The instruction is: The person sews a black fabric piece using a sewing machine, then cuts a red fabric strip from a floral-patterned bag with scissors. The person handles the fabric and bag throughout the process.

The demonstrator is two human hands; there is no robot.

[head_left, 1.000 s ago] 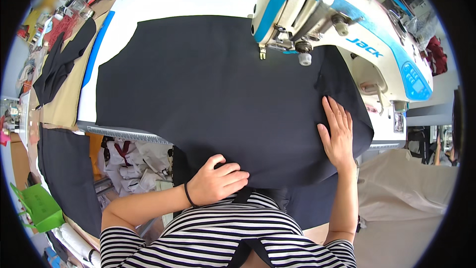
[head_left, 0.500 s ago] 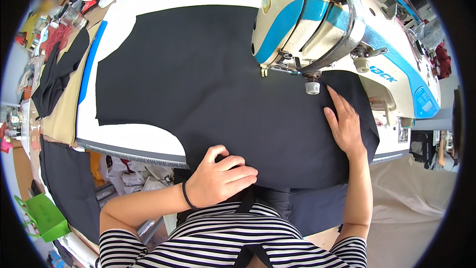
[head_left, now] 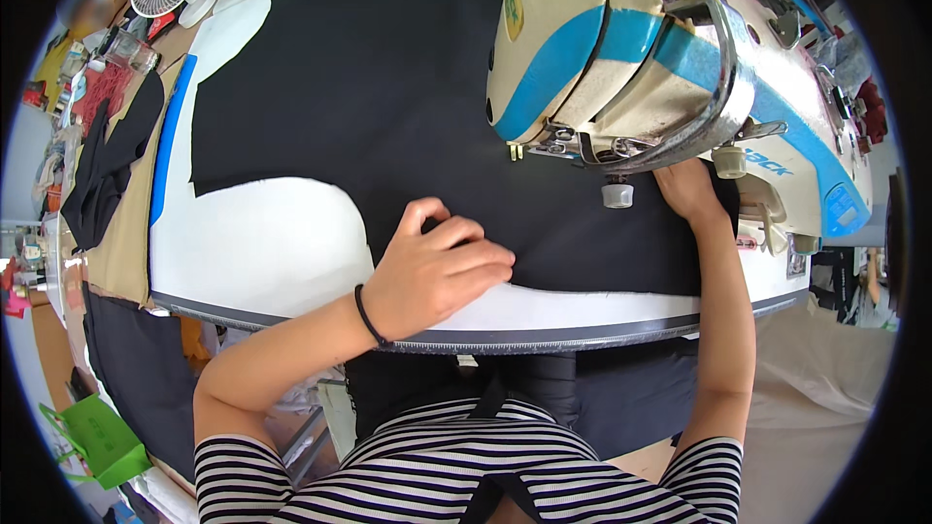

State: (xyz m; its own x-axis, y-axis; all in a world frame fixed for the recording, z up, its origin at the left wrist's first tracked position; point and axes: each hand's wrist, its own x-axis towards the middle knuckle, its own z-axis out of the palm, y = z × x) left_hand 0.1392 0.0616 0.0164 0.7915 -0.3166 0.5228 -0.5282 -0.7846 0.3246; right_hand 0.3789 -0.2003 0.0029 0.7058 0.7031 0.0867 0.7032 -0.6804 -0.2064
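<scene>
The black fabric (head_left: 388,87) lay flat on the white table (head_left: 262,252), under the sewing machine (head_left: 641,68). The left hand (head_left: 437,267) pressed its near edge, fingers half curled, grasping nothing — the right hand (head_left: 687,189) rested on it, its fingers hidden behind the machine.

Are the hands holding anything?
Nothing is lifted. The left hand presses flat on the black cloth near its front edge. The right hand rests on it under the sewing machine.

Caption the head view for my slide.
Left hand and right hand press black fabric flat beside the sewing machine.
</scene>
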